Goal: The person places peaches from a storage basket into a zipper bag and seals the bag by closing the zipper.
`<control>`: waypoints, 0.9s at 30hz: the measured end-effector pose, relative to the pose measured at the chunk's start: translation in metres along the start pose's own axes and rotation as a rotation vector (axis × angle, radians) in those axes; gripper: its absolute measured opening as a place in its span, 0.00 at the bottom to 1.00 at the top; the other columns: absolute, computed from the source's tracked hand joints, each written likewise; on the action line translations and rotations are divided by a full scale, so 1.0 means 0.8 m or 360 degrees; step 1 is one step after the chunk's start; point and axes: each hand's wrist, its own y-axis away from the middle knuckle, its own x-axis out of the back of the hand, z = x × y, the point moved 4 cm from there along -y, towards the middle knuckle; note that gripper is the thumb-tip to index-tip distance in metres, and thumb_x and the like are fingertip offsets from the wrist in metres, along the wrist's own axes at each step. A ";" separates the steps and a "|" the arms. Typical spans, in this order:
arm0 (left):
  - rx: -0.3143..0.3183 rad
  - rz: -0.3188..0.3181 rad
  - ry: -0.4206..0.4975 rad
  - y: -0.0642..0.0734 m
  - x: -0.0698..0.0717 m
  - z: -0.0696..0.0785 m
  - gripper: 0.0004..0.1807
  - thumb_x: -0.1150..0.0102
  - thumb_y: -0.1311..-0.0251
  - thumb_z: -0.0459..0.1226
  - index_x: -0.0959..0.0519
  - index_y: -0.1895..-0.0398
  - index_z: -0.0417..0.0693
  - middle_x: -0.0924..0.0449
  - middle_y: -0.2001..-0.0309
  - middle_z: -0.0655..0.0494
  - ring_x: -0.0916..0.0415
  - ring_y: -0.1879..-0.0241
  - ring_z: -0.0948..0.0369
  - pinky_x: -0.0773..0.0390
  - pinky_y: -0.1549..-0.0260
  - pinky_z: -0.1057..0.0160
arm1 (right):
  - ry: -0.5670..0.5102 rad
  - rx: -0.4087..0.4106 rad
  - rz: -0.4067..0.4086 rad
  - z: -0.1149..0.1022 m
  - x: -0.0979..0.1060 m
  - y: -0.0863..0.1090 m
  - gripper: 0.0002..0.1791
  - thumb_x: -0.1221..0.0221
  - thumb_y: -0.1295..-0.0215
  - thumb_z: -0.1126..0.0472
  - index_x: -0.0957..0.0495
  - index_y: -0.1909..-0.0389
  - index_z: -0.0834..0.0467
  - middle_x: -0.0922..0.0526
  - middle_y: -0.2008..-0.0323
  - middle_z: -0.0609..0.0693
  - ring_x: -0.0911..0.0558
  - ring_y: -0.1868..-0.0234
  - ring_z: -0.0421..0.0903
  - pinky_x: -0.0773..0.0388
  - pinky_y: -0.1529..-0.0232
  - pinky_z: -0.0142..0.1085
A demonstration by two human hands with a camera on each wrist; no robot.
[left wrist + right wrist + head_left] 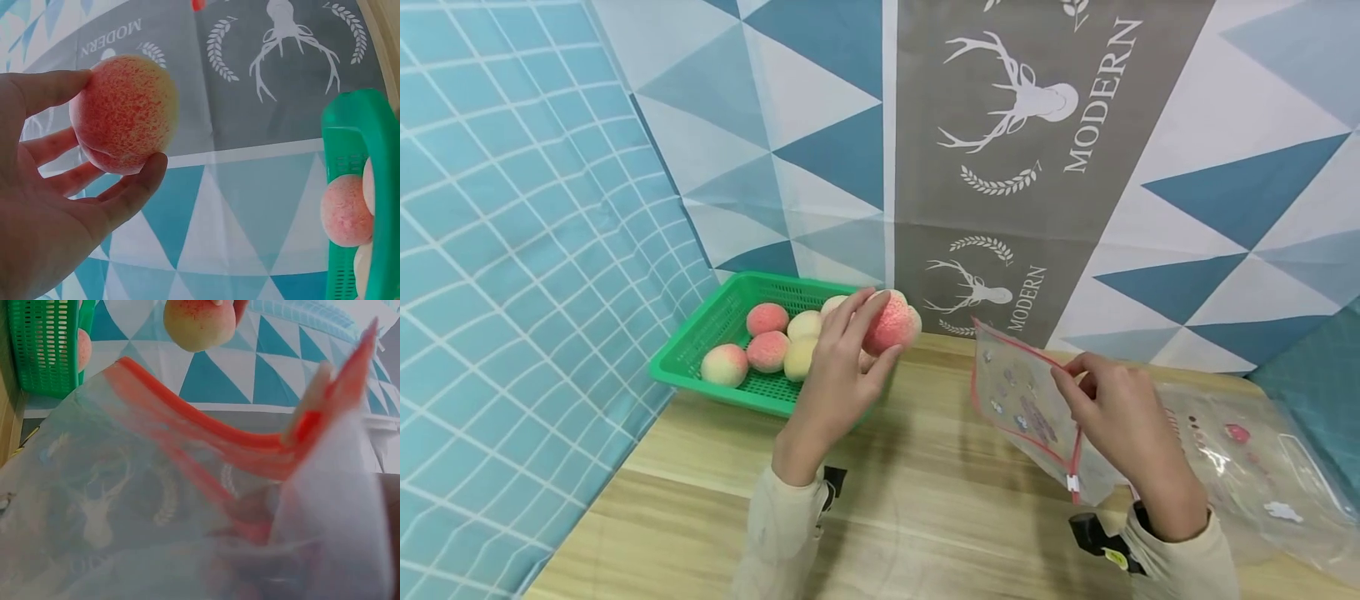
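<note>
My left hand (831,379) grips a red and pale-yellow peach (891,325) above the right end of a green plastic basket (688,379). In the left wrist view the thumb and fingertips are spread around the peach (122,115). Several more peaches (767,352), some reddish and some pale yellow, lie in the basket. A clear zip bag (1011,392) with red edging and a white slider (1072,483) is pinched near its top by my right hand (1120,417). Seen from the right wrist, the bag's red-edged mouth (206,425) gapes, and the peach is beyond it.
On the right side of the wooden table (917,500) lies a second clear bag (1247,467) with printed pictures. A patterned cloth wall (827,108) stands right behind the table, and a blue checked one (512,250) runs along the left.
</note>
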 end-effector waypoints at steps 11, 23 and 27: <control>-0.0135 -0.0029 0.0014 0.002 -0.004 0.029 0.30 0.36 0.35 0.40 0.31 0.30 0.47 0.34 0.31 0.46 0.39 0.30 0.54 0.27 0.39 0.53 | -0.0025 0.0050 0.0024 -0.007 -0.002 0.001 0.12 0.42 0.28 0.58 0.18 0.63 0.63 0.24 0.84 0.46 0.29 0.86 0.41 0.33 0.86 0.34; -0.0299 -0.0107 0.0032 0.007 -0.026 0.065 0.31 0.35 0.37 0.40 0.30 0.31 0.47 0.33 0.33 0.47 0.38 0.33 0.52 0.32 0.35 0.56 | 0.0015 0.0051 -0.0066 -0.011 -0.001 0.000 0.11 0.42 0.28 0.56 0.18 0.62 0.60 0.25 0.83 0.44 0.29 0.84 0.42 0.32 0.83 0.35; -0.0333 -0.0132 0.0036 0.009 -0.032 0.072 0.31 0.34 0.37 0.41 0.30 0.31 0.48 0.34 0.32 0.49 0.38 0.33 0.53 0.35 0.33 0.53 | 0.0006 0.0073 -0.0079 -0.013 -0.002 0.002 0.10 0.42 0.28 0.57 0.18 0.63 0.60 0.25 0.83 0.43 0.30 0.84 0.40 0.33 0.84 0.34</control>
